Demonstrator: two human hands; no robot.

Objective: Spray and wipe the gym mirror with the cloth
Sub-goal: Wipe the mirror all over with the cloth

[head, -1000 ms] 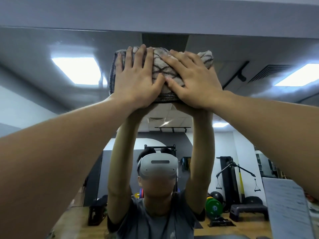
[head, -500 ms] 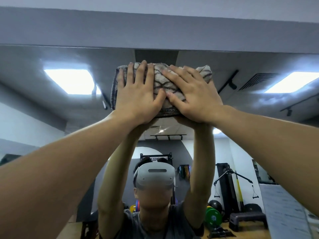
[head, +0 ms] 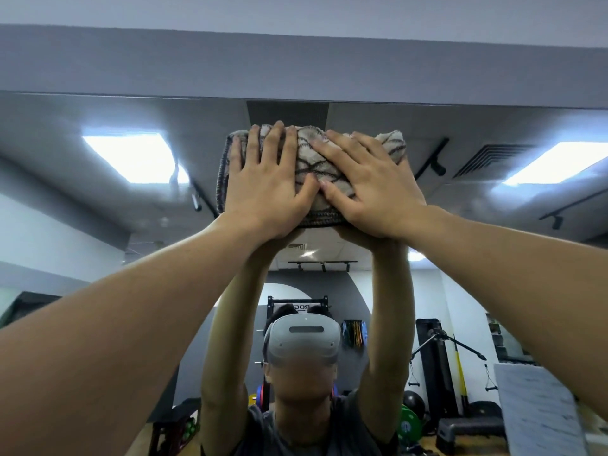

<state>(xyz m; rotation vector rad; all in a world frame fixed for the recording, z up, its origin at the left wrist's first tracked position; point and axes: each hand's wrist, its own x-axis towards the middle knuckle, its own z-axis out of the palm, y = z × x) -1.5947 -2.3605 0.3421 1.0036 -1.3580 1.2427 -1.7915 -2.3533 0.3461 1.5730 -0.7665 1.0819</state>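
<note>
Both hands are pressing a folded beige cloth with dark wavy lines point(head: 316, 166) flat against the large wall mirror point(head: 394, 120), just below its top edge. The left hand point(head: 266, 189) is lying on the cloth's left half, fingers straight and spread; the right hand point(head: 371, 189) is covering the right half likewise, thumbs nearly touching. A grey headset point(head: 302, 340) is showing in the reflection below.

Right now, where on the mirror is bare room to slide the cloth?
Bare glass lies left and right of the cloth, and below it. Above is tight: the mirror ends just over the left hand and right hand.
</note>
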